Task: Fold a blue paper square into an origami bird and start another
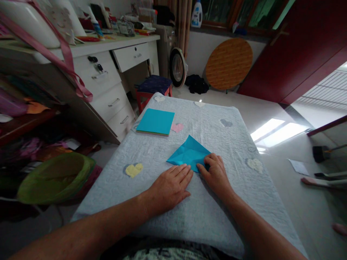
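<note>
A folded turquoise paper [189,152] lies on the pale blue quilted surface [189,209] in front of me. My left hand [170,187] lies flat with fingers stretched out, its fingertips touching the paper's near edge. My right hand [214,174] rests on the paper's near right corner, fingers curled and pressing down on the fold. A stack of turquoise paper sheets [156,122] sits further back to the left.
Heart patches dot the quilt, a yellow one [133,169] near my left arm. White drawers [114,97] and a cluttered shelf stand left. A green bag [54,177] sits on the floor. A red stool [151,90] and round wooden board [229,64] stand behind.
</note>
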Available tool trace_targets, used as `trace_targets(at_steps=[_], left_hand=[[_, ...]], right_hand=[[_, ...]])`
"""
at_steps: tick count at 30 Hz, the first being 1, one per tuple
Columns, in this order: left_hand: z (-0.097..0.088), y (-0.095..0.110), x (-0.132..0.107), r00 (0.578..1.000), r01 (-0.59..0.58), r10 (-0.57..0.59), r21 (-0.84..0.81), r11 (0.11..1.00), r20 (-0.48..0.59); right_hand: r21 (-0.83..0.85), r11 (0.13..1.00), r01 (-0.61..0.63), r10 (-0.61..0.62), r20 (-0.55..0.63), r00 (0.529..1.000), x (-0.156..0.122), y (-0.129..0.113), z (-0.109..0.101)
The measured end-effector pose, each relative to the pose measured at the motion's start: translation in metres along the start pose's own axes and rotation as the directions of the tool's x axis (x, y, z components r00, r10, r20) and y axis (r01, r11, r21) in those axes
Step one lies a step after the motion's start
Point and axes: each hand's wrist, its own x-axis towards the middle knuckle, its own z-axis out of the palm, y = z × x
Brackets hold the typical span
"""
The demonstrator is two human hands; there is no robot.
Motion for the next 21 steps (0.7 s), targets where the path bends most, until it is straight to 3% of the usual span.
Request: trace_targets(at_steps=[10, 21], left_hand=[[0.0006, -0.0001, -0.0011, 0.999, 0.021, -0.021, 0.002, 1.0, -0.024], [-0.0029, -0.0002, -0.001, 0.999, 0.038, -0.037, -0.02, 0.999, 0.02]], right_hand=[[-0.011, 0.999, -0.043, 0.043, -0.017, 0.999, -0.0011, -0.0003, -0.0004], [0.014, 0.998, -0.056, 0.056, -0.016, 0.998, 0.0001, 0.0015, -0.0001]])
